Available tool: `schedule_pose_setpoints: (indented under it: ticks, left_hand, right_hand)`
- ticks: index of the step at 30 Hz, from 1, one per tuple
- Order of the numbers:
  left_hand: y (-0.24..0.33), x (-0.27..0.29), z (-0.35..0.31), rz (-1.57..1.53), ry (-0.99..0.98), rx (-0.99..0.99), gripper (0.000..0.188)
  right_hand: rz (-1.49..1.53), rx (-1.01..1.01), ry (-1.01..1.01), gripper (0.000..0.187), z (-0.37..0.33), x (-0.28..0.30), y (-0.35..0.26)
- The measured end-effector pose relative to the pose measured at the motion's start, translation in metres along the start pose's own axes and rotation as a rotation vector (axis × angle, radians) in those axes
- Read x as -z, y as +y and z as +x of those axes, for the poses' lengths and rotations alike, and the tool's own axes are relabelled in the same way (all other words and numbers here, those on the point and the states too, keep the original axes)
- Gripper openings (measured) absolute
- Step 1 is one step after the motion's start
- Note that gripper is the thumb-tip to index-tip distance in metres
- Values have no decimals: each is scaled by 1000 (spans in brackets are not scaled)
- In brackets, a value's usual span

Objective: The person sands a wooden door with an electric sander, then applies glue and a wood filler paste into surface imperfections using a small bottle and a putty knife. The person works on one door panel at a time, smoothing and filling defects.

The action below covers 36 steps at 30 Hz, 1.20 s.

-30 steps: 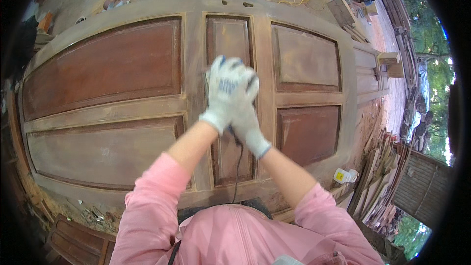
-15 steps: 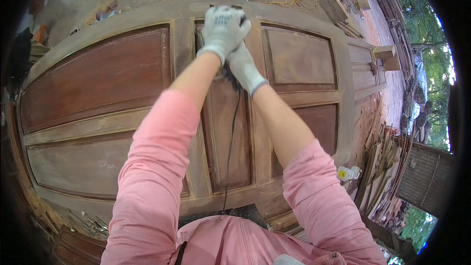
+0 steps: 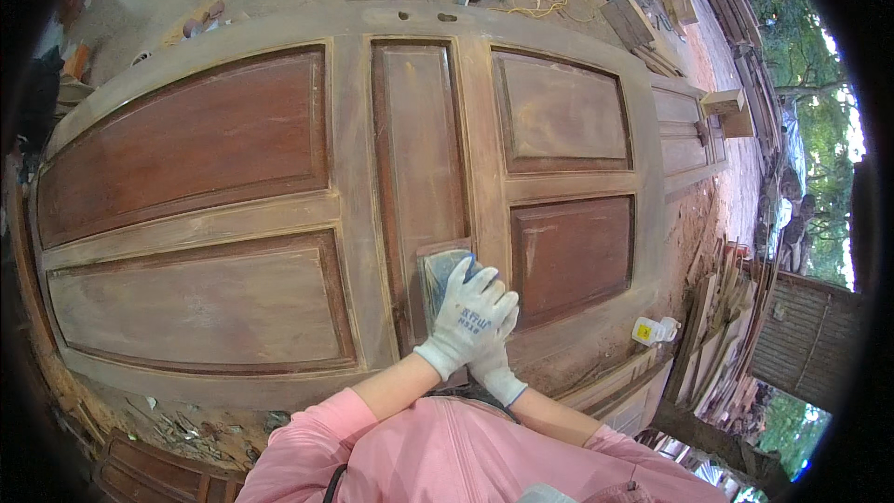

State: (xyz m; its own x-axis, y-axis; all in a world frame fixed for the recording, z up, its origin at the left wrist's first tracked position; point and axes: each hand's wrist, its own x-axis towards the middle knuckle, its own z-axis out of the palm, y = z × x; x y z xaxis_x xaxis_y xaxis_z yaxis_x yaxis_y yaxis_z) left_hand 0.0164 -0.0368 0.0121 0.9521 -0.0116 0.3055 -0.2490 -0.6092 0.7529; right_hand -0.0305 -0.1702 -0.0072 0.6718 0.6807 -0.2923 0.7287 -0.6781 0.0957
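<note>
In the head view, the gloved hands have come down from the frame's upper centre, bringing the flat-based tool (image 3: 431, 287) to the lower part of the narrow door panel (image 3: 419, 149), at lower centre; the rubbing seems to have reached the panel's near end. The left hand (image 3: 473, 315) has its fingers bent, part-closed over the tool; the right hand (image 3: 495, 371) is mostly hidden beneath, its grip impossible to tell; dark printing marks the left glove, and a yellow label the white bottle (image 3: 663, 330) at lower right.
</note>
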Motion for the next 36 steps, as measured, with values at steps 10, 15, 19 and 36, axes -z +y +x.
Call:
schedule_pose_setpoints:
  ticks: [10,15,19,36]
  left_hand:
    - [-124,38,202,221,243,29,16]
    - [-191,63,309,325,298,-11,25]
    - [-207,76,302,371,253,46,25]
    - [-28,14,42,16,36,11,21]
  right_hand:
    - [974,-140,313,49,247,3,112]
    - [1342,-286,278,42,377,61,144]
    - [1288,-334,-32,48,381,92,126]
    - [24,-96,44,62,46,-15,21]
